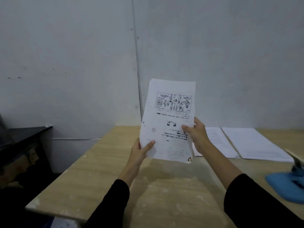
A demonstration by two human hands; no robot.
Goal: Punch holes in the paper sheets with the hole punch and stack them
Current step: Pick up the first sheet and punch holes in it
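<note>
A person held a printed paper sheet [167,119] upright above the wooden table [115,170], left hand [141,150] pinching its lower left edge, right hand [195,130] closed on its right edge, probably to check the punched holes along the left margin. The print, a line drawing with text, appeared upside down and unreadable. Paper stacks [246,142] lay flat behind; the blue hole punch [289,183] sat at the right.

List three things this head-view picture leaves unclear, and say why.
1. Hole punch: cut off by the right edge of the frame.
2. Print on the held sheet: upside down, too small to read.
3. Sheets on the table: the right hand hides their near left corner; the count is unclear.
</note>
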